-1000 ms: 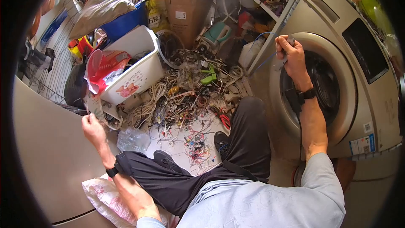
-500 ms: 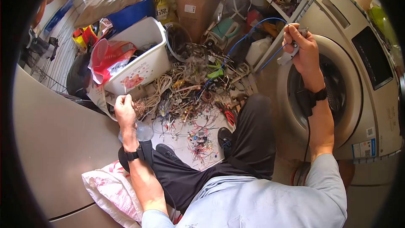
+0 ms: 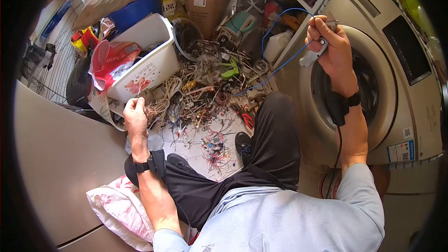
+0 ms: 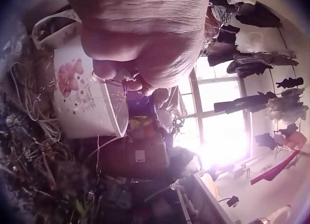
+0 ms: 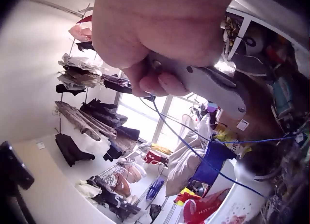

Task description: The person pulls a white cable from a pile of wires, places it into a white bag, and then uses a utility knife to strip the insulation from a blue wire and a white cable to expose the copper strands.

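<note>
My right hand is raised in front of the washing machine door. Its fingers are curled round a grey metal utility knife and pinch a blue wire as well. From those fingertips the wire runs in a loop down to the heap of cables. In the right wrist view the knife's grey handle lies across the palm, with the blue wire hanging below. Over by the white bin, my left hand pinches fine copper wire between thumb and fingers.
A washing machine stands on the right, a smooth pale panel on the left. A cardboard box and a blue tub stand behind the heap. Red-handled pliers and wire scraps lie near my feet.
My left hand has moved rightward, to in front of the white bin. The right hand has shifted slightly, and the blue wire now stretches in a wide loop between it and the heap.
</note>
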`<state>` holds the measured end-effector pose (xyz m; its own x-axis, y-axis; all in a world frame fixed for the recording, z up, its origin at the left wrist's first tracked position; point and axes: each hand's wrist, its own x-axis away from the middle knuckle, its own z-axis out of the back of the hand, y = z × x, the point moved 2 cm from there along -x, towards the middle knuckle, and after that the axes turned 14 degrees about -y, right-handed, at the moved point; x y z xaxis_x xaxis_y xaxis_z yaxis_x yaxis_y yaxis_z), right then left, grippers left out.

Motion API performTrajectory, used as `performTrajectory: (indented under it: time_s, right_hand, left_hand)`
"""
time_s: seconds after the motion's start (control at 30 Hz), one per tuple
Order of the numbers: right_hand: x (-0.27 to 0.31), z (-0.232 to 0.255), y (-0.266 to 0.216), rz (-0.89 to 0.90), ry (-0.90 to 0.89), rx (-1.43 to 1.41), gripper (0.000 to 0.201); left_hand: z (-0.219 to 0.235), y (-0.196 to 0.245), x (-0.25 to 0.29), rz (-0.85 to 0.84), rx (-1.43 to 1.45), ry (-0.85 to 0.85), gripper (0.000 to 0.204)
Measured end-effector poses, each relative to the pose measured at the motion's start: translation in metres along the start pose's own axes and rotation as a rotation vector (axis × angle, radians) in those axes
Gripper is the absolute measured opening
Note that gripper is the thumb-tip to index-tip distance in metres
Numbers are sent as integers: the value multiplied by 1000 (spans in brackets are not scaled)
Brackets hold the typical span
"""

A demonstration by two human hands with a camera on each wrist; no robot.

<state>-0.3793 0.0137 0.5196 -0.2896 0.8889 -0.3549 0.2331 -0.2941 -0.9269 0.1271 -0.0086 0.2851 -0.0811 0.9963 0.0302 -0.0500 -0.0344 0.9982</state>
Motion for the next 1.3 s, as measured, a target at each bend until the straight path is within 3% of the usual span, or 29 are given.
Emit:
performTrajectory:
  time_s: [0.2,0.27,0.33,0.4,0.47,0.87,0.93,1.0,1.1,1.3]
  right_hand:
    - [55,-19,-8,-178,1,87,22]
    - [86,-19,-2,-351,-106,304,22]
    - [117,-24,11,-454,-74,326,19]
    - [148,-19,32,-673,18,335,13]
    - [172,-16,49,-765,-8,331,14]
    - [214,-10,84,-811,58,133,16]
    - [214,-11,86,-804,71,41,17]
    - [213,-12,88,-817,58,17,17]
    - [213,-18,97,-870,-8,141,15]
    - [217,-62,114,-1010,-254,255,16]
  left_hand:
    - [-8,5,0,15,13,-26,19]
    - [-10,0,-2,-33,7,-49,19]
    - [-11,-5,-4,-25,-19,-77,17]
    - [-18,-5,-3,-8,-4,-94,17]
    - [-24,-6,-3,-12,-29,-96,17]
    - [-41,-14,-8,-39,-112,-206,17]
    - [-44,-13,-7,-46,-48,-239,16]
    - [-53,-1,-3,86,115,-289,11]
    - [-74,27,8,146,303,-464,11]
    - [-126,42,9,268,775,-760,31]
